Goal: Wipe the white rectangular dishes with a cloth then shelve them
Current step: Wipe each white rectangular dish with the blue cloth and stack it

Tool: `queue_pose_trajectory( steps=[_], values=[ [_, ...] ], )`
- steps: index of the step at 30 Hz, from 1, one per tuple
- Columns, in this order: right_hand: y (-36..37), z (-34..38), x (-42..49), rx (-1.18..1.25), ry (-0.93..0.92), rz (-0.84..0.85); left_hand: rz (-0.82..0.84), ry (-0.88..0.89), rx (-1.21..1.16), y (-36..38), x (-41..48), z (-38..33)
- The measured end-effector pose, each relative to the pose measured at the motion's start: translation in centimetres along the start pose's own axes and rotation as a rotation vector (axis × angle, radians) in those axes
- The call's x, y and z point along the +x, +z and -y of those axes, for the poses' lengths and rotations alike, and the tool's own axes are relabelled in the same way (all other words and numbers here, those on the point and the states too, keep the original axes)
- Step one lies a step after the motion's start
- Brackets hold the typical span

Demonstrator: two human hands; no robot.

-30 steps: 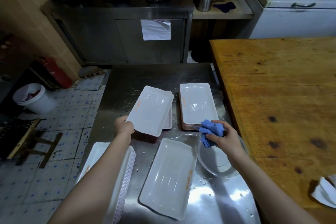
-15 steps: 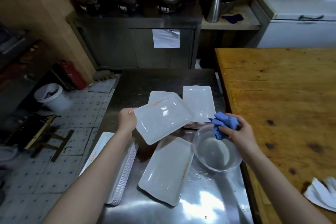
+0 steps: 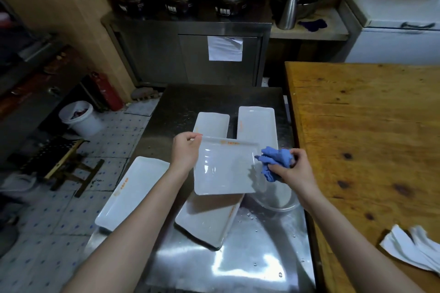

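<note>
My left hand grips the left edge of a white rectangular dish, held in the air above the steel table. My right hand holds a crumpled blue cloth against the dish's right edge. Under the held dish another white dish lies on the table. A stack of dishes sits at the table's left edge. Two more dishes lie farther back, one in the middle and one topping a stack at the right.
A clear bowl stands on the steel table under my right hand. A wooden table adjoins on the right, with white cloths near its front. Behind stand a steel cabinet with pots, a white bucket and a white freezer.
My left hand lifted the dish off the back pile and brought it nearer, turning it level. My right hand moved the blue cloth left to the dish's right edge.
</note>
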State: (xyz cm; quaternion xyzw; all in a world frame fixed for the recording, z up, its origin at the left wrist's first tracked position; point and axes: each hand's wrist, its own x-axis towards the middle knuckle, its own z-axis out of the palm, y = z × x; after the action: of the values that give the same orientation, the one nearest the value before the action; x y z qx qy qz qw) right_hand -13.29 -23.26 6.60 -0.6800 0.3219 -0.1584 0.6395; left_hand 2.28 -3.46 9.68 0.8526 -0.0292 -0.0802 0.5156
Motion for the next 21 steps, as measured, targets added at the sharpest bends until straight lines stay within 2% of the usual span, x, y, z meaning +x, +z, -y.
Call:
queue_pose_trajectory(
  steps=[5, 12, 21],
  values=[
    [1.1, 0.6, 0.1, -0.009, -0.033, 0.020, -0.019, 0.059, 0.025, -0.2, -0.3, -1.1],
    [1.7, 0.8, 0.9, -0.037, -0.087, -0.064, -0.025, 0.137, 0.036, -0.5, -0.1, -2.9],
    [1.5, 0.7, 1.1, -0.121, -0.073, -0.127, 0.052, 0.153, -0.020, 0.0, -1.1, -4.4]
  ],
)
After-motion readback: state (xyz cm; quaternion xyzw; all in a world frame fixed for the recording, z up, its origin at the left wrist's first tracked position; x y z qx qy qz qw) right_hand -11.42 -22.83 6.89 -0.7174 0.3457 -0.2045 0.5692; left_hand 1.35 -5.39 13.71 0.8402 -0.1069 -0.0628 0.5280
